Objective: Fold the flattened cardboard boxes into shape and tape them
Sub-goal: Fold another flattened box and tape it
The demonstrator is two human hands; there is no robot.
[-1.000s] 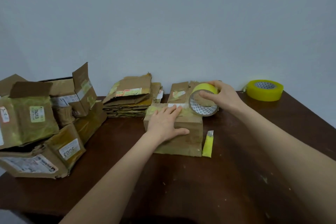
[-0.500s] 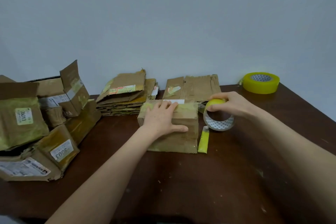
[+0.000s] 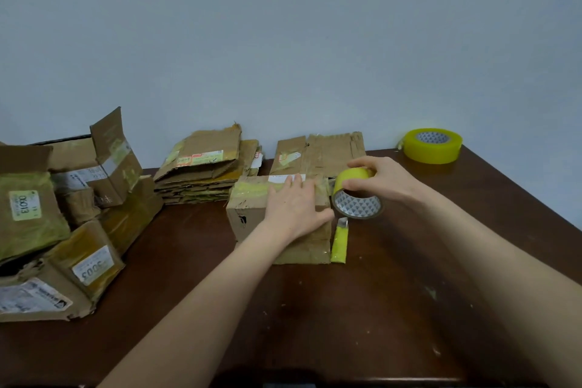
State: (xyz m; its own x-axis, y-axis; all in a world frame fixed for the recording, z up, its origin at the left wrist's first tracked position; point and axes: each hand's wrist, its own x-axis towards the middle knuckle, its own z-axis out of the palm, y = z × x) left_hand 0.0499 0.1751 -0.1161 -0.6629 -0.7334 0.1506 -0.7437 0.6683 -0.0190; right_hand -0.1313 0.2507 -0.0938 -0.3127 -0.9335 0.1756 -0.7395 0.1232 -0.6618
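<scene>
The left hand (image 3: 294, 209) pressed on a cardboard box (image 3: 248, 214) and the right hand (image 3: 387, 181) held a tape roll (image 3: 356, 195).
The left hand lay flat with straight fingers on top of the cardboard box, in the middle of the brown counter (image 3: 315, 309). The right hand curled over the yellow tape roll, right at the box's right edge. A yellow box cutter (image 3: 339, 244) lay just beside the box. Flat boxes (image 3: 204, 167) were stacked behind it.

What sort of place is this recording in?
Likely a makeshift packing station: wooden table against a bare wall, a stack of flattened boxes, assembled boxes piled left, a tape roll in the right hand.
</scene>
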